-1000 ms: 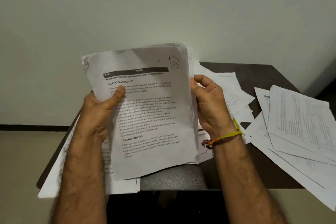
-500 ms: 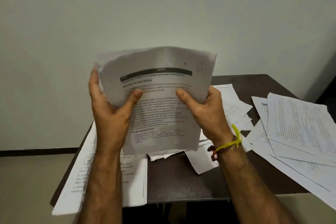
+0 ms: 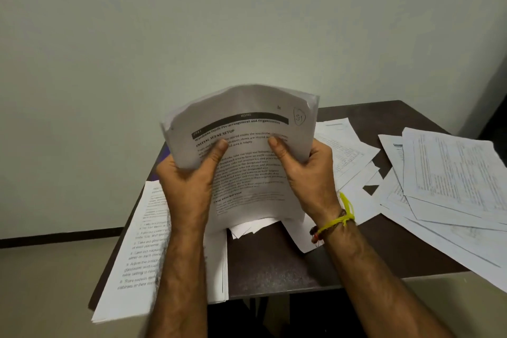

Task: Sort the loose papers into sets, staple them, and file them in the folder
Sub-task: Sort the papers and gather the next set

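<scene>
I hold a set of printed sheets [image 3: 247,167] upright above the dark table [image 3: 274,263], its lower edge resting on the tabletop. The top page carries a black header bar and a circled handwritten mark at its upper right corner. My left hand [image 3: 189,181] grips the set's left edge, thumb pressed on the front. My right hand [image 3: 307,170] grips the right edge the same way; a yellow thread band sits on that wrist. The sheets bow outward at the top. No stapler or folder is visible.
A stack of printed pages [image 3: 142,255] lies at the table's left, overhanging the front edge. Loose sheets [image 3: 348,151] spread behind my right hand, and a larger fanned pile [image 3: 450,186] hangs over the right edge. A pale wall stands behind.
The set dropped from mid-air until its lower edge met the table. My right hand shifted from the back of the sheets to gripping the right edge with its thumb in front.
</scene>
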